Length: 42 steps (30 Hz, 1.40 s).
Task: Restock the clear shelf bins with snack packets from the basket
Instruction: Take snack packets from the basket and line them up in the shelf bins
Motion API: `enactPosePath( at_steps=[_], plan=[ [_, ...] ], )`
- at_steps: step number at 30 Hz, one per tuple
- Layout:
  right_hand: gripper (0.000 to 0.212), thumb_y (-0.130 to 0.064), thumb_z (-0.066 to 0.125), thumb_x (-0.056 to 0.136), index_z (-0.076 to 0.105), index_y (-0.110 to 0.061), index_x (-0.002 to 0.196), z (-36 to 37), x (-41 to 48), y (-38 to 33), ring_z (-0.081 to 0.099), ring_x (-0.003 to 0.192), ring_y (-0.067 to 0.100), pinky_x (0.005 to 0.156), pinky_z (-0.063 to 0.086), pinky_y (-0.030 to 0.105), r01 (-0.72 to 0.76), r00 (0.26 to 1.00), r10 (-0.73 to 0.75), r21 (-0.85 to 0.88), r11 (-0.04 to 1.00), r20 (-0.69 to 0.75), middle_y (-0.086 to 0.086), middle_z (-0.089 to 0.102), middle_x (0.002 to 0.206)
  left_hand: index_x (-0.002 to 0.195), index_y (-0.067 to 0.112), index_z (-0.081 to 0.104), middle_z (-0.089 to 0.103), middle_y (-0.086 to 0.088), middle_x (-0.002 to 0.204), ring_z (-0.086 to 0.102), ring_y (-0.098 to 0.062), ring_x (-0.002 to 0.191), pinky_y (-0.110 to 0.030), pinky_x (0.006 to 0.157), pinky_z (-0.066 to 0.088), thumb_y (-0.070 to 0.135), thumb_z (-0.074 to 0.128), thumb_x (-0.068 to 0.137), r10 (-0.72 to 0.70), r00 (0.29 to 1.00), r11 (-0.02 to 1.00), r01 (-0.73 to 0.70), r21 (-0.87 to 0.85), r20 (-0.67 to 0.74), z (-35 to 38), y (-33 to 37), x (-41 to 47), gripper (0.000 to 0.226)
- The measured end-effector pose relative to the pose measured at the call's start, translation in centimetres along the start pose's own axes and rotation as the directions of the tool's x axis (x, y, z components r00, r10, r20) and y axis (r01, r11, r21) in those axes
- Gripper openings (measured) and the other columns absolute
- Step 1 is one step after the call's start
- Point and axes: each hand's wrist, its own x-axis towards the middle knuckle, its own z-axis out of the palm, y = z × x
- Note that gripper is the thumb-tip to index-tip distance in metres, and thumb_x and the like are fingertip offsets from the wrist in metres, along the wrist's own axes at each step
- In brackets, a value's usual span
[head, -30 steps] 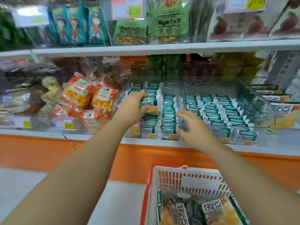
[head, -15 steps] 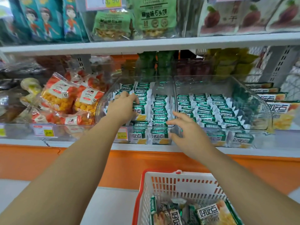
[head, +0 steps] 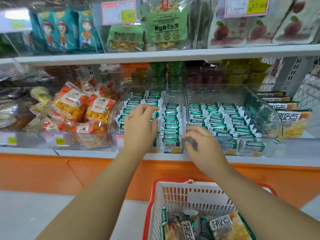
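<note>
1. The left clear bin [head: 115, 116] holds tight rows of green-and-white snack packets [head: 170, 118], though its middle row stops short of the back.
2. The right clear bin [head: 274, 118] looks evenly filled in front, with bare space behind.
3. The left hand [head: 140, 125] reaches into the left bin, its fingers bent over the packet tops. I cannot tell whether it pinches one or only presses them.
4. The right hand [head: 202, 144] hovers at the front lip between the two bins, fingers loosely spread, holding nothing.
5. The basket [head: 174, 194] sits below the shelf with several loose packets [head: 220, 223] in its bottom.
6. By my reckoning most of the stocking is done. What's left is those basket packets and the gaps at the back.
</note>
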Motion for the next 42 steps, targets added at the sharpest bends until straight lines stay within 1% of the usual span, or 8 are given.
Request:
enactPosePath(
  at_steps=[4,8,15,22,26,31,36,42],
  plan=[
    [0.018,-0.007,0.055,0.087,0.069,-0.011,0.097,0.9,-2.7,1.8,0.059,0.095,0.021,0.079,0.048,0.032,0.099,0.993,-0.092,-0.106,0.989,0.067,-0.002,0.063,0.096,0.112,0.012,0.062,0.061,-0.006,0.108,0.061,-0.029,0.095,-0.039,0.077,0.044,0.007,0.056,0.084,0.009,0.993,0.992,-0.024,-0.124,-0.121,2.9,2.6,-6.7,0.029],
    [0.023,-0.018,0.05,0.094,0.065,-0.019,0.111,2.2,-6.8,6.0,0.06,0.098,0.017,0.079,0.046,0.026,-0.013,0.883,0.15,-0.295,0.955,0.444,-0.003,0.065,0.11,0.122,0.018,0.059,0.056,-0.003,0.122,0.056,-0.027,0.106,-0.039,0.085,0.043,0.01,0.053,0.09,-0.205,0.957,0.954,0.242,-0.176,0.206,6.9,3.7,-14.0,0.033],
    [0.032,-0.018,0.054,0.094,0.057,-0.018,0.125,5.8,-14.2,13.4,0.057,0.109,0.023,0.094,0.046,0.034,-0.26,0.494,0.529,-0.463,0.847,0.69,0.006,0.058,0.127,0.14,0.024,0.041,0.038,-0.001,0.145,0.04,-0.025,0.129,-0.044,0.109,0.034,0.023,0.042,0.096,-0.3,0.488,0.912,0.399,0.096,0.82,13.1,1.7,-23.5,0.044],
    [0.043,-0.029,0.061,0.089,0.053,-0.009,0.127,8.3,-20.1,19.5,0.057,0.109,0.026,0.084,0.046,0.028,-0.507,0.393,0.792,-0.608,0.611,0.468,0.01,0.058,0.126,0.148,0.028,0.022,0.017,-0.006,0.157,0.026,-0.033,0.14,-0.046,0.111,0.031,0.033,0.044,0.092,-0.26,0.175,0.91,0.373,0.18,0.95,17.6,-0.1,-28.2,0.06],
    [0.065,-0.028,0.069,0.077,0.038,-0.01,0.132,8.4,-23.6,21.4,0.05,0.115,0.033,0.088,0.048,0.038,-0.683,0.333,0.899,-0.585,0.437,0.283,0.016,0.051,0.125,0.151,0.025,0.011,-0.003,-0.01,0.159,0.008,-0.037,0.144,-0.053,0.114,0.023,0.041,0.04,0.095,-0.292,0.134,0.905,0.357,0.229,0.947,18.9,0.8,-29.0,0.065],
    [0.119,-0.015,0.082,0.067,-0.005,-0.015,0.148,9.5,-25.2,20.8,0.058,0.08,0.026,0.07,0.055,0.038,-0.83,0.206,0.931,-0.451,0.33,0.302,0.01,0.055,0.094,0.149,0.03,0.013,-0.005,-0.019,0.155,0.016,-0.045,0.139,-0.055,0.108,0.031,0.039,0.041,0.097,-0.38,0.098,0.874,0.364,0.322,0.92,19.3,2.5,-28.1,0.061],
    [0.106,-0.008,0.062,0.087,-0.026,-0.016,0.146,9.6,-25.7,20.9,0.061,0.066,0.018,0.061,0.055,0.037,-0.741,0.273,0.934,-0.569,0.356,0.229,0.005,0.056,0.073,0.149,0.032,0.012,-0.007,-0.015,0.156,0.016,-0.044,0.14,-0.055,0.109,0.03,0.041,0.041,0.096,-0.365,0.108,0.878,0.371,0.303,0.925,18.8,2.3,-28.2,0.061],
    [0.097,-0.009,0.059,0.089,-0.018,-0.011,0.148,8.4,-25.4,20.7,0.061,0.092,0.024,0.078,0.051,0.037,-0.697,0.232,0.94,-0.631,0.34,0.251,0.016,0.062,0.116,0.146,0.026,0.027,0.004,-0.008,0.158,0.018,-0.037,0.141,-0.053,0.11,0.029,0.037,0.035,0.097,-0.314,0.097,0.894,0.364,0.26,0.944,18.4,2.0,-28.6,0.051]
  ],
)
